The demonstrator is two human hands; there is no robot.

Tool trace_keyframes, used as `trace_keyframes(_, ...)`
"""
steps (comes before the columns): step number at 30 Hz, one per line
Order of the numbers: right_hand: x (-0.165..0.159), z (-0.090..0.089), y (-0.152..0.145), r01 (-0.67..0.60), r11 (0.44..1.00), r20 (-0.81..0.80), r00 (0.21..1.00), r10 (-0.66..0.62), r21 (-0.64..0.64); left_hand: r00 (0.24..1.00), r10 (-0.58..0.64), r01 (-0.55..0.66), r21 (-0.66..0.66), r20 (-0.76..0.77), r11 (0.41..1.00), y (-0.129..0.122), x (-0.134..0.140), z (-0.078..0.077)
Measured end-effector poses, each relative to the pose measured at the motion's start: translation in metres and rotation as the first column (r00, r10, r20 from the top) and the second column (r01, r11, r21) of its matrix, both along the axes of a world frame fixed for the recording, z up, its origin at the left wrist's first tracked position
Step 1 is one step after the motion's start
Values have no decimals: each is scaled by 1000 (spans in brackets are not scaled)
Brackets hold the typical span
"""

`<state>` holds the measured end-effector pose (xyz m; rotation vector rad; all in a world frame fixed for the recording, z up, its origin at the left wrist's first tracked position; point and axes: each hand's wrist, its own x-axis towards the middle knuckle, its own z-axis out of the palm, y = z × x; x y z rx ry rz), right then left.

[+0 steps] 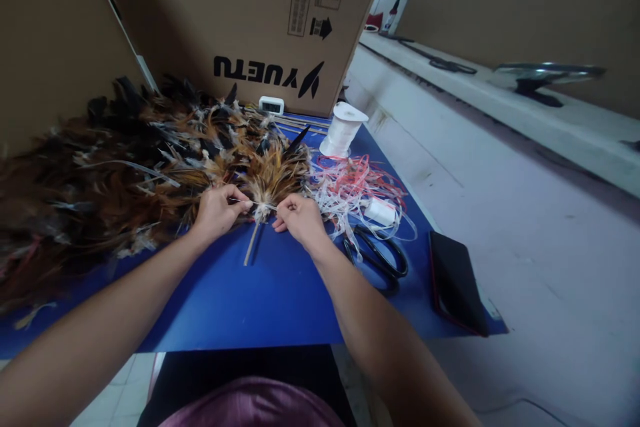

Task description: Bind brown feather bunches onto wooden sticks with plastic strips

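A bundle of brown and black feathers (pixel 275 170) lies on the blue table with its pale quill base toward me. From that base a thin stick (pixel 251 245) points at the table's front edge. My left hand (pixel 220 210) pinches one end of a thin whitish string on the left of the base. On the other side my right hand (pixel 299 215) pinches the string's other end. The string (pixel 261 204) runs taut across the base between both hands. Whether it loops fully round the bundle I cannot tell.
Loose feathers (pixel 100 193) heap over the left side. To the right are a white ribbon spool (pixel 343 130), tangled red and white strips (pixel 360 180), black-handled scissors (pixel 380 257) and a dark phone (pixel 456 280). A cardboard box (pixel 240 13) and small digital meter (pixel 271 105) stand behind.
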<state>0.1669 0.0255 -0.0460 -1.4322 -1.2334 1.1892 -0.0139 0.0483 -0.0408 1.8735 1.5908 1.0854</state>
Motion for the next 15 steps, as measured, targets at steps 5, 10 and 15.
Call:
trace_keyframes(5, 0, 2, 0, 6, 1000, -25, 1000, -6, -6, 990, -63, 70, -49, 124, 996, 1, 0, 2)
trace_keyframes(10, 1, 6, -1, 5, 1000, -107, 994, -7, -13, 908, -114, 184, -138, 403, 973, -1, 1, 7)
trace_keyframes(15, 1, 10, 0, 11, 1000, -179, 984, -15, -23, 800, -197, 294, -84, 566, 952, -5, 3, 8)
